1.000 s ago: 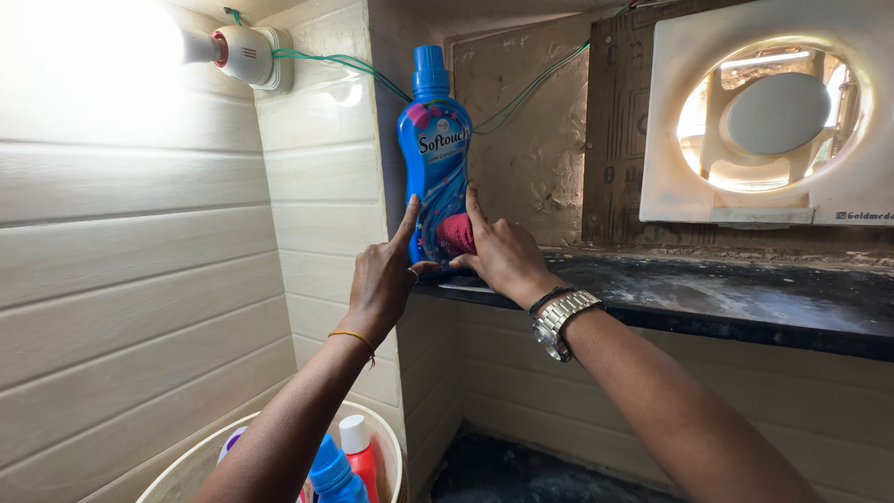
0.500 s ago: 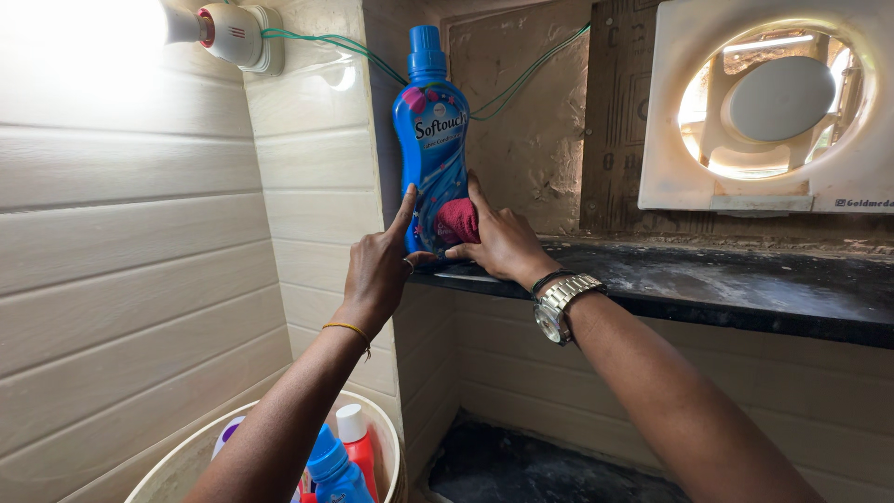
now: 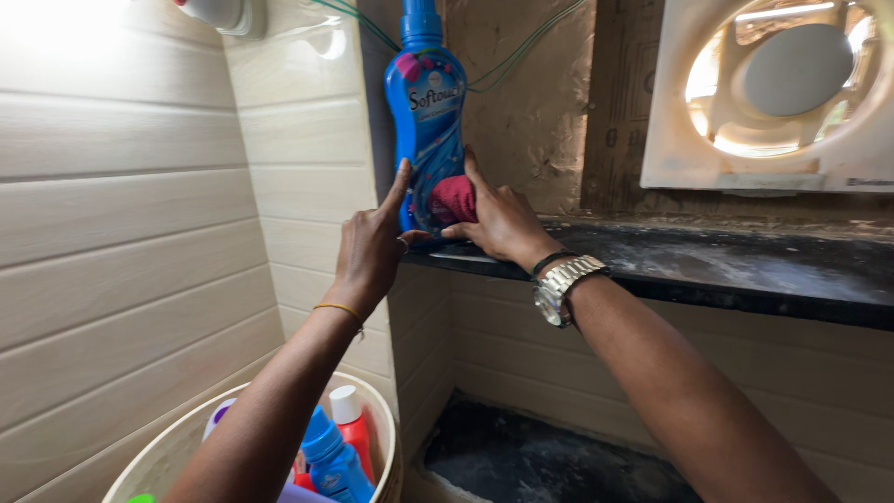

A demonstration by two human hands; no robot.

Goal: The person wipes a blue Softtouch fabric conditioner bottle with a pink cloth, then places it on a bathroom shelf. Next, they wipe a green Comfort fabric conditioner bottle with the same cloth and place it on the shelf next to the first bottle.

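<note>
Blue bottle (image 3: pixel 427 121) between hands (image 3: pixel 438 244); bucket (image 3: pixel 177 452) below.

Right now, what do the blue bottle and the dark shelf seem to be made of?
The blue bottle, steadied by the left hand and the right hand, looks like glossy moulded plastic: it shines, and its coloured body has a matching cap. The dark shelf looks like polished stone, perhaps granite: a thick black slab with a dusty sheen.

blue bottle (image 3: pixel 426 112) cap cut off at top edge, its base hidden behind hands, bucket (image 3: pixel 177 447) cropped below
</note>
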